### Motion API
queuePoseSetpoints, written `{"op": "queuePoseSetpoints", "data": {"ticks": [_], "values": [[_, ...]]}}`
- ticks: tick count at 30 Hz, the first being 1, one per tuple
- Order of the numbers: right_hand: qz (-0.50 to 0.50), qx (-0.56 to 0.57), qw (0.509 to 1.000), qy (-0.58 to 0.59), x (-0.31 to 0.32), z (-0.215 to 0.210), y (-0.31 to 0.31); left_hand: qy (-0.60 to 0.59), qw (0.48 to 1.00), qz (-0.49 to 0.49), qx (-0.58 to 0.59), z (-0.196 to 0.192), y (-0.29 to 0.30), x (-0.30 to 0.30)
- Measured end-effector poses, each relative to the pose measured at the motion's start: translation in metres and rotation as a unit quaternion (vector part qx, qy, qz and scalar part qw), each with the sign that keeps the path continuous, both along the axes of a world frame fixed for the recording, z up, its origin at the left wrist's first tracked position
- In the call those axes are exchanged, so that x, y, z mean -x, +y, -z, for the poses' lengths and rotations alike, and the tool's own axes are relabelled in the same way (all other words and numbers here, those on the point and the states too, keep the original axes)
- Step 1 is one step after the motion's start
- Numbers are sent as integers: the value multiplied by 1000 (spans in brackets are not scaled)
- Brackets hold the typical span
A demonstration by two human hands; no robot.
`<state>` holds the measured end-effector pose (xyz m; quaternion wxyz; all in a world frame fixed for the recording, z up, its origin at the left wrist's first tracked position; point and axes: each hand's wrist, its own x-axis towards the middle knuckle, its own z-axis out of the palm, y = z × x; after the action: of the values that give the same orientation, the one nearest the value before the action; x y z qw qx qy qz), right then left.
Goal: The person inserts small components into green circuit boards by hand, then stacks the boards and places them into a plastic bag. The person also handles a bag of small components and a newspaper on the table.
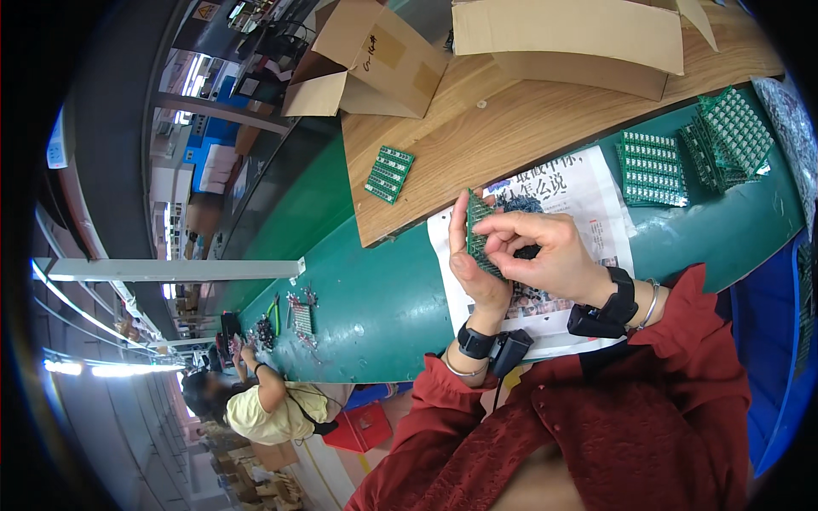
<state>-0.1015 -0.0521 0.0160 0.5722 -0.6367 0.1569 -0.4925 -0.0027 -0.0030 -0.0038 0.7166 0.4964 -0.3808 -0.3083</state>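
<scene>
Hands gripping a green circuit board panel above the desk.
Left hand point(475, 277) clamps the circuit board panel point(479, 236) upright over the newspaper point(588, 192); right hand point(550, 251) pinches its edge, apparently for leverage.

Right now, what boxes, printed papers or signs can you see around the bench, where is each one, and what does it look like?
Open cardboard box: far end of the wooden board, brown, flaps spread, tilted.
Second cardboard box: beside it at the far edge, brown, wide and flat.
Newspaper sheet: spread on the green bench under the hands, white with dark print and small pictures.
Warning sign: far background, yellow triangle, small.
</scene>
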Motion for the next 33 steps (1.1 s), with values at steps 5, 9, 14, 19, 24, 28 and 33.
{"op": "queuePoseSetpoints", "data": {"ticks": [5, 9, 14, 19, 24, 28, 33], "values": [[34, 48, 998, -12, 3, -3, -3, 105, 994, -35, 20, -8, -3, 6], [46, 32, 998, -19, 3, -7, -2, 46, 998, -35, 9, -5, -5, 3], [-3, 16, 1000, -14, 5, -4, -1, -43, 999, 1, -3, -1, 0, 3], [1, 11, 1000, -13, 6, -6, -1, -87, 996, 25, -5, 1, 1, -3], [32, 83, 996, -6, 8, -8, -4, -43, 999, 7, -9, -1, 1, 1], [44, 61, 997, -14, 8, -9, -5, 54, 998, -42, -2, -9, -4, 3], [32, 38, 999, -19, 6, -9, 0, -31, 999, -9, 12, 4, -3, -2]]}}
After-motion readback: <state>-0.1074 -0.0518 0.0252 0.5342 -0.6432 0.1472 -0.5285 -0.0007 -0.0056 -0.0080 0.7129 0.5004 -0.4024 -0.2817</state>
